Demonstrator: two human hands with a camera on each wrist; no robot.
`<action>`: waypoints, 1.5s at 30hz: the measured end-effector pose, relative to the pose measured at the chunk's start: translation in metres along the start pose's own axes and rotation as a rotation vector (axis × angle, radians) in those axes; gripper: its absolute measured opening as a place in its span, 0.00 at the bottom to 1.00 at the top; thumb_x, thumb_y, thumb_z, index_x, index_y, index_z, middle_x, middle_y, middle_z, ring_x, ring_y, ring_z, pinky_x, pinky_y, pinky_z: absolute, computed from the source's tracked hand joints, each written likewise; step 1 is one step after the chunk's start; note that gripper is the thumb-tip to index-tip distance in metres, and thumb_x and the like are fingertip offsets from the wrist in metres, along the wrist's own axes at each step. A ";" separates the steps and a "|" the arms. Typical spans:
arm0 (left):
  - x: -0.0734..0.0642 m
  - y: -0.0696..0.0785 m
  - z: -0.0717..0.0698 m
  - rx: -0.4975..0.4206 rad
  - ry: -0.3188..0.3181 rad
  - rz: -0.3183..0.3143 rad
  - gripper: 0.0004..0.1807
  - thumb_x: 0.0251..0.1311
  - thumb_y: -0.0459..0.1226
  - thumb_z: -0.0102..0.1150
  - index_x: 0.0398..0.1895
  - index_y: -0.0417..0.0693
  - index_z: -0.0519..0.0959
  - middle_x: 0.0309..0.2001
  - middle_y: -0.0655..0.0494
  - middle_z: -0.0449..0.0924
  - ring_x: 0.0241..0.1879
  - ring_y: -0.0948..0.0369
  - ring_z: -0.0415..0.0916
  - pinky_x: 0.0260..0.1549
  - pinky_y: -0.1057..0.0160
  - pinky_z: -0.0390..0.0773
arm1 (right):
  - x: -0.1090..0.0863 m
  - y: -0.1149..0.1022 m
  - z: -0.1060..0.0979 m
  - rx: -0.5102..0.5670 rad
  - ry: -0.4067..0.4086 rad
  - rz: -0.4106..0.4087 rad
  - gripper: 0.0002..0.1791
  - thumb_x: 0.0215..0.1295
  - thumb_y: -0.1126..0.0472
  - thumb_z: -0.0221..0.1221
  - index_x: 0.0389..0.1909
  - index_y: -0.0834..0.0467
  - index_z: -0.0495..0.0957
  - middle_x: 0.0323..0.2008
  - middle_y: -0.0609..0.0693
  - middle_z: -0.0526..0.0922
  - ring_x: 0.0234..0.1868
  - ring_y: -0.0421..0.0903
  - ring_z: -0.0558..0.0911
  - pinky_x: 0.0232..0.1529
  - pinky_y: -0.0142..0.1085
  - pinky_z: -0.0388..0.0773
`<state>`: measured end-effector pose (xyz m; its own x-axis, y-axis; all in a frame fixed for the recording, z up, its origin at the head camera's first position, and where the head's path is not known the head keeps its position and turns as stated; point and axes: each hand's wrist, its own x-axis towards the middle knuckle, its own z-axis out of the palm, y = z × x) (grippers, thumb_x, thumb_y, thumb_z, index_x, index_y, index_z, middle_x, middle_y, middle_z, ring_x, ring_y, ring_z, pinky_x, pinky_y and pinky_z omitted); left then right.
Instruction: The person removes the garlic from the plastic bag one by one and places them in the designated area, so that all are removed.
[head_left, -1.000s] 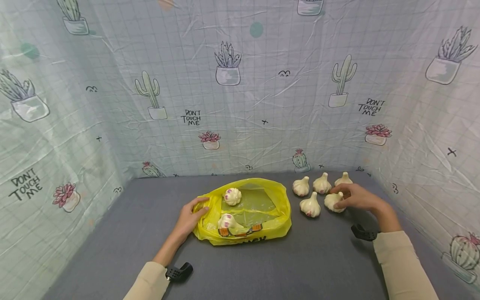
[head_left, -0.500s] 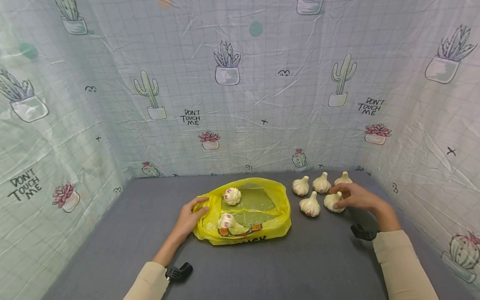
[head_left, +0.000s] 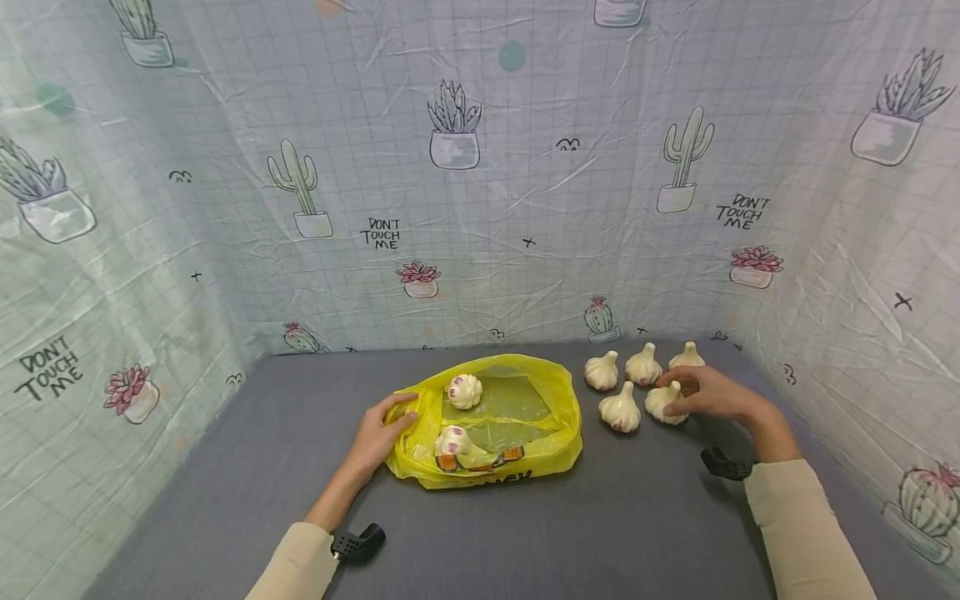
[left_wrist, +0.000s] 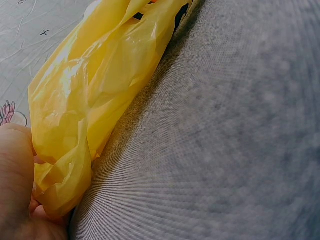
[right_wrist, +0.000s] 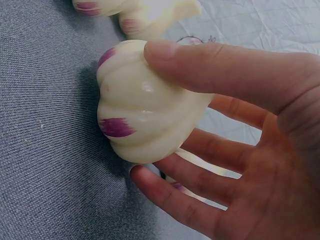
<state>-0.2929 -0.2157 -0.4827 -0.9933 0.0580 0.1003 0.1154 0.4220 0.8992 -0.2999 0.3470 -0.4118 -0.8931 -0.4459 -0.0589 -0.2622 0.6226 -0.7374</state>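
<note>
Holding a garlic bulb (head_left: 659, 407) to the right of the yellow bag (head_left: 551, 465), I am curving the thumb and fingers of my right hand (head_left: 711, 393), half closed, around its body from the side farther from the bag. The long axis of this bulb is running nearly upright, with the neck pointing up, and a neighbouring bulb (head_left: 620, 412) is standing between it and the bag. At the bag's left edge my left hand (head_left: 377, 433) is pinching the plastic, so only the right one is touching the bulb.

Makeshift booth (head_left: 142, 258), cactus-print sheeting (head_left: 525, 200) around a grey tabletop (head_left: 585, 525).
</note>
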 end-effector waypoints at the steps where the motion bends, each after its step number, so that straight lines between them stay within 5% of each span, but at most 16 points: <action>1: 0.000 0.000 0.000 -0.002 0.001 -0.005 0.22 0.74 0.38 0.59 0.69 0.47 0.77 0.75 0.41 0.69 0.79 0.42 0.58 0.76 0.38 0.58 | 0.000 0.000 0.000 0.001 -0.001 0.004 0.28 0.66 0.61 0.68 0.62 0.71 0.75 0.60 0.68 0.79 0.56 0.53 0.81 0.44 0.37 0.81; 6: 0.001 0.001 0.001 0.000 -0.001 -0.019 0.23 0.75 0.36 0.56 0.70 0.42 0.75 0.75 0.38 0.67 0.79 0.41 0.57 0.77 0.37 0.57 | 0.000 0.000 0.000 -0.005 -0.003 0.014 0.28 0.67 0.61 0.67 0.63 0.71 0.74 0.62 0.70 0.78 0.58 0.59 0.81 0.46 0.39 0.81; 13: 0.000 0.000 0.001 0.003 0.004 0.007 0.22 0.73 0.39 0.59 0.68 0.48 0.78 0.74 0.43 0.71 0.78 0.43 0.60 0.75 0.38 0.61 | 0.000 0.003 0.000 0.008 -0.011 0.019 0.30 0.68 0.60 0.66 0.65 0.71 0.72 0.65 0.72 0.75 0.65 0.69 0.76 0.47 0.40 0.82; 23: 0.001 0.001 0.002 -0.001 0.007 -0.003 0.22 0.73 0.40 0.59 0.68 0.48 0.77 0.74 0.42 0.70 0.78 0.43 0.60 0.75 0.38 0.60 | 0.000 0.007 -0.001 0.071 -0.039 0.044 0.31 0.68 0.61 0.65 0.66 0.73 0.70 0.61 0.71 0.79 0.45 0.41 0.82 0.42 0.44 0.83; 37: 0.000 0.001 0.001 -0.030 -0.002 0.005 0.22 0.73 0.41 0.61 0.68 0.48 0.78 0.74 0.42 0.70 0.78 0.44 0.60 0.76 0.39 0.60 | -0.003 0.003 -0.001 0.036 -0.013 0.027 0.29 0.68 0.61 0.66 0.65 0.72 0.72 0.70 0.77 0.66 0.67 0.74 0.73 0.45 0.41 0.82; 45: 0.001 0.000 0.001 -0.002 0.002 -0.010 0.22 0.73 0.40 0.60 0.67 0.50 0.78 0.74 0.44 0.70 0.79 0.44 0.59 0.76 0.39 0.60 | 0.000 0.002 -0.002 0.029 -0.007 0.005 0.29 0.67 0.61 0.66 0.63 0.72 0.72 0.63 0.74 0.74 0.63 0.72 0.77 0.46 0.42 0.83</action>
<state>-0.2935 -0.2145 -0.4829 -0.9944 0.0521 0.0917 0.1051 0.4210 0.9009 -0.3011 0.3498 -0.4118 -0.8919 -0.4472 -0.0672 -0.2467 0.6057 -0.7565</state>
